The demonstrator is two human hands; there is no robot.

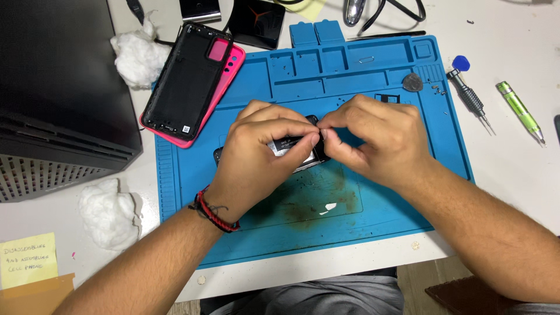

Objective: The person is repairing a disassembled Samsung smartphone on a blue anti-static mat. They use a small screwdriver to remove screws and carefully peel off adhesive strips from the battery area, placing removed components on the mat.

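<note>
both hands meet over the blue mat [408, 192] mid-desk. left hand [262, 149] and right hand [373, 140] pinch an opened phone [294, 149] between fingertips, mostly hidden under them. beyond, left: black back cover [184, 81] lying on pink case [230, 70]. right: screwdriver [469, 99], green tool [519, 111].

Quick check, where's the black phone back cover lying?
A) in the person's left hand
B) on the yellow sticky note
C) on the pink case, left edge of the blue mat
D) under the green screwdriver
C: the black back cover lies inside-up on the pink case at the blue mat's upper-left edge, away from both hands.
</note>
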